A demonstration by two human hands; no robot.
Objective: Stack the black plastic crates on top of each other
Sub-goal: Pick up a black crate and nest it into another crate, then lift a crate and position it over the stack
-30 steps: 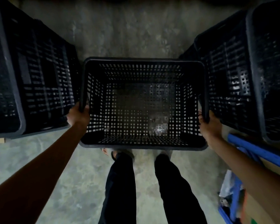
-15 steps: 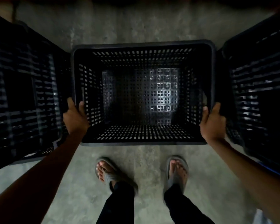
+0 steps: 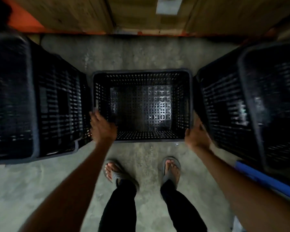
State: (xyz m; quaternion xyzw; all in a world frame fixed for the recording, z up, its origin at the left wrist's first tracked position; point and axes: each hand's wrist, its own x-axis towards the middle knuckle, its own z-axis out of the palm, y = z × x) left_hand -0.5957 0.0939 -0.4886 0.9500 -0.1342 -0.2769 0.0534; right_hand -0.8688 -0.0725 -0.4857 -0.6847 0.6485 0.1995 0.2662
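Observation:
An empty black perforated crate (image 3: 141, 73) stands upright and low down on the concrete floor between two taller black crate stacks. My left hand (image 3: 102, 127) lies over its near left corner. The fingers are blurred and look loosely extended rather than wrapped around the rim. My right hand (image 3: 197, 135) is just outside the near right corner, with its fingers stretched along the outer wall. The left crate stack (image 3: 33, 104) and the right crate stack (image 3: 251, 101) flank the middle crate closely on both sides.
A wooden wall with an orange base strip (image 3: 107, 33) runs along the far side. A blue bar (image 3: 258, 176) juts out at the lower right under the right stack. My feet in sandals (image 3: 171, 169) stand on bare floor just short of the crate.
The crate has gone down and away from me, from being held at its side rims to sitting low between the stacks. My hands have slid to its near corners and their grip has loosened.

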